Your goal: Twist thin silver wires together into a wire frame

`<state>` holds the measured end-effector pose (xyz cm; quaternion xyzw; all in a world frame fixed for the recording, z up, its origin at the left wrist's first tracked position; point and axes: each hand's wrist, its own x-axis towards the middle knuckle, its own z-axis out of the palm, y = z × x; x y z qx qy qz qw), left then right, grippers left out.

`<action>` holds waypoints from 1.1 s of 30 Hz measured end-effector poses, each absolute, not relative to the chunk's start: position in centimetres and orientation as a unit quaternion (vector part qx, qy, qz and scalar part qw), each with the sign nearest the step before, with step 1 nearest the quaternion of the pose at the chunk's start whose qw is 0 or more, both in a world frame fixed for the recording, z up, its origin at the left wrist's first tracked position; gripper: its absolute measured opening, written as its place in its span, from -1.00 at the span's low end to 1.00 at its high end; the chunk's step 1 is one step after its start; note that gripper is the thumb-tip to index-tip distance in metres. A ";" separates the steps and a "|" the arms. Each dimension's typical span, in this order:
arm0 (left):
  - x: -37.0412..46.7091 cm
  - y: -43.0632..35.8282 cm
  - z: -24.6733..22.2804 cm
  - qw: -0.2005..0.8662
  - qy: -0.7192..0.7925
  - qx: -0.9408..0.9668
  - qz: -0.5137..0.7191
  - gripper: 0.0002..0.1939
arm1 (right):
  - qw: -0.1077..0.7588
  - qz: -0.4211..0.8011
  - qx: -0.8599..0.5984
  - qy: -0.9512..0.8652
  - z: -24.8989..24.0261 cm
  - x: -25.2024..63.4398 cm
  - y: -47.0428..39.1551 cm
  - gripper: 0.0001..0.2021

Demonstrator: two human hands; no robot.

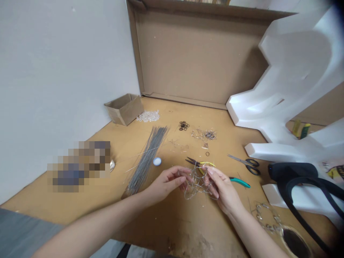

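Note:
My left hand [176,181] and my right hand [219,182] hold a bent wire piece [197,184] between them, above the near part of the table. It is made of thin silvery wire loops. Fingers of both hands are curled round its sides, the right thumb and forefinger pinching its upper right edge. Just behind the wire piece lie pliers with dark jaws [192,162] and yellow and teal handles [240,182], partly hidden by my right hand. Left of my left hand is a bundle of straight grey wires [149,157], with a small round white-and-blue lid-like disc [157,161] beside it.
Scissors [247,163] lie to the right. Further back are black rings [184,125], wire scraps [209,134], clear beads [149,115] and a cardboard box [125,109]. White foam [258,136] and a black strapped object [292,172] border the right; a cardboard panel [193,57] stands behind.

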<state>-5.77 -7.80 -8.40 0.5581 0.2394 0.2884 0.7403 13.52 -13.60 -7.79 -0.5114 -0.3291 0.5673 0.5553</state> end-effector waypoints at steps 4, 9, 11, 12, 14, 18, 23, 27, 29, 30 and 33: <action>-5.8 -7.8 -8.4 0.741 0.237 0.558 0.289 -0.70 | 0.556 0.567 -0.511 -0.330 -7.8 13.5 -13.5 -0.70; -5.8 -7.9 -8.5 0.764 0.204 0.543 0.280 -0.66 | 0.563 0.571 -0.500 -0.327 -7.8 13.5 -13.5 -0.71; -5.7 -8.0 -8.6 0.772 0.187 0.541 0.278 -0.57 | 0.564 0.569 -0.501 -0.327 -7.8 13.5 -13.5 -0.71; -5.7 -8.1 -8.6 0.771 0.182 0.543 0.278 -0.51 | 0.564 0.568 -0.501 -0.327 -7.7 13.5 -13.5 -0.71; -5.6 -8.4 -8.6 0.763 0.181 0.552 0.282 -0.39 | 0.566 0.569 -0.500 -0.325 -7.7 13.5 -13.6 -0.72; -5.6 -8.6 -8.5 0.721 0.203 0.591 0.299 -0.26 | 0.570 0.584 -0.483 -0.318 -7.4 13.4 -13.6 -0.75; -5.8 -8.7 -8.2 0.708 0.200 0.607 0.302 -0.33 | 0.572 0.596 -0.471 -0.310 -7.4 13.4 -13.6 -0.76; -5.5 -8.9 -8.5 0.742 0.180 0.565 0.314 -0.30 | 0.581 0.590 -0.469 -0.306 -7.4 13.4 -13.6 -0.76; -5.3 -9.1 -8.8 0.760 0.181 0.538 0.316 -0.20 | 0.601 0.580 -0.464 -0.294 -7.4 13.3 -13.6 -0.77; -5.2 -9.2 -9.0 0.766 0.188 0.530 0.310 -0.16 | 0.615 0.573 -0.460 -0.286 -7.4 13.3 -13.6 -0.77; -4.8 -9.6 -9.3 0.777 0.217 0.530 0.263 -0.20 | 0.652 0.549 -0.450 -0.267 -7.4 12.8 -13.8 -0.78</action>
